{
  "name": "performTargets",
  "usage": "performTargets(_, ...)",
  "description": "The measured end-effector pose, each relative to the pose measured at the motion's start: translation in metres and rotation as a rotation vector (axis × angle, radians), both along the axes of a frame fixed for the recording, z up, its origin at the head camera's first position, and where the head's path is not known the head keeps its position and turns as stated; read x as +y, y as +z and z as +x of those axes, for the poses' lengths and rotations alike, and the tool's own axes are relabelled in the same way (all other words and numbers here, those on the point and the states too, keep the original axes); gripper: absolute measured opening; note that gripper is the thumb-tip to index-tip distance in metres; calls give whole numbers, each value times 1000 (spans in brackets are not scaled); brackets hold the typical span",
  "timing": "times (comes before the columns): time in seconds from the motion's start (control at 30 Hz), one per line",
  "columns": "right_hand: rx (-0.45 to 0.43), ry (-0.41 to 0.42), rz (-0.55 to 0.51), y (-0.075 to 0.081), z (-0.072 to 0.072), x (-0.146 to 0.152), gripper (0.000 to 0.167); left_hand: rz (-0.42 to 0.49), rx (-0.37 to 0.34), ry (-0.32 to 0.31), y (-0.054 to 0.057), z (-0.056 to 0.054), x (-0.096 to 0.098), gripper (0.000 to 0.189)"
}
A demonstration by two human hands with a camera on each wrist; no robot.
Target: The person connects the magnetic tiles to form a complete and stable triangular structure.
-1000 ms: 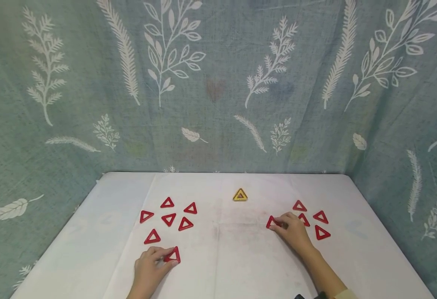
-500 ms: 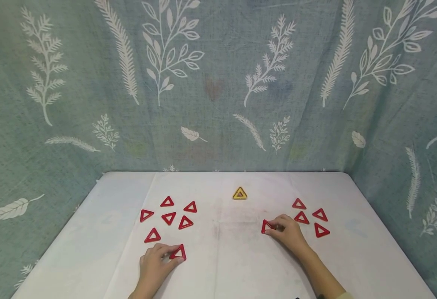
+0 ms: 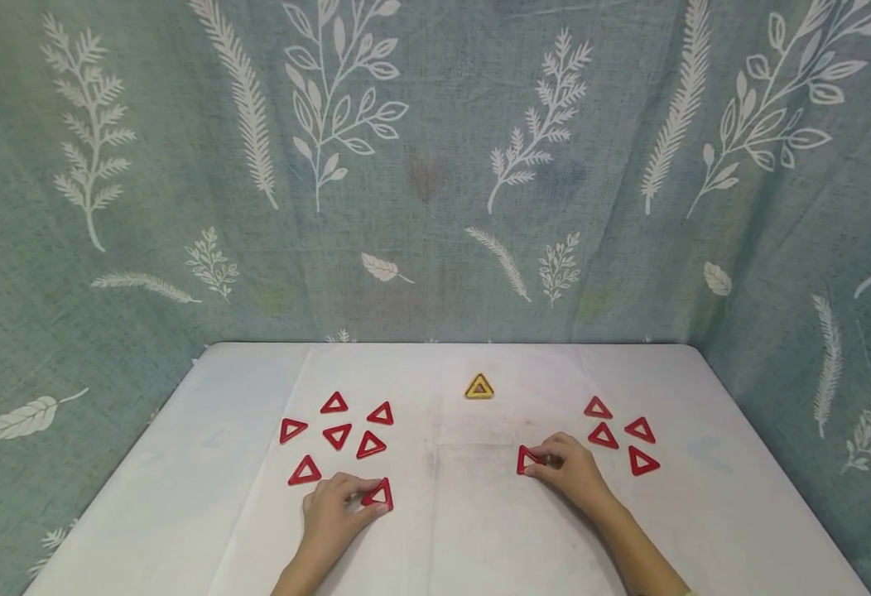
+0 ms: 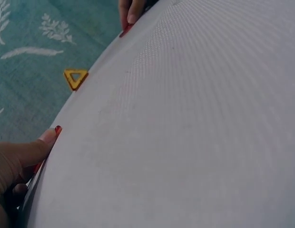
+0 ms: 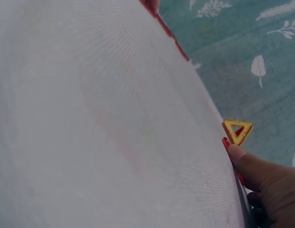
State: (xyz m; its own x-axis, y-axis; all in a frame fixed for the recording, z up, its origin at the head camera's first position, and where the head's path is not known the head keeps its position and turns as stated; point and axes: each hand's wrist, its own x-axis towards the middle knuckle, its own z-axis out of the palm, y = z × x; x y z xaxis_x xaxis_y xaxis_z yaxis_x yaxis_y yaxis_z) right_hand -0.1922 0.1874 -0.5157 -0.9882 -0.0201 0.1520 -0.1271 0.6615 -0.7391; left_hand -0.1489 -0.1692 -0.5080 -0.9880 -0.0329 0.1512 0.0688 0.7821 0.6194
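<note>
My left hand (image 3: 334, 509) pinches a red open-centred triangle (image 3: 387, 497) between thumb and fingers, low over the white table near its front middle. In the left wrist view only a red edge of that triangle (image 4: 58, 129) shows past the thumb. Farther right, my right hand (image 3: 570, 468) pinches a second red triangle (image 3: 522, 460) by its right side. A yellow triangle (image 3: 479, 387) stands at the back middle, between and beyond both hands; the right wrist view shows this yellow triangle (image 5: 237, 130) just past the right thumb.
Several red triangles (image 3: 337, 436) lie loosely grouped on the left of the white table (image 3: 450, 546). More red triangles (image 3: 603, 435) lie to the right, beyond the right forearm. A patterned green-blue cloth (image 3: 435, 165) hangs behind and along both sides.
My left hand has moved right and slightly away from me with its red triangle. The right hand has drawn its triangle left and a little nearer. The yellow triangle stays put.
</note>
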Motion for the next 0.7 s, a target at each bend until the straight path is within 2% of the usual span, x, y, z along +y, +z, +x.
performTargets(0.3,45,41,-22,1,5,-7,29,3,38,-28,-1,-6,15,36)
performTargets(0.53,108,82,-37,-1,8,-11,28,4,24,-32,-3,-10,22,35)
performTargets(0.7,146,127,-39,-3,10,-12,27,-7,54,-52,-5,-12,33,36)
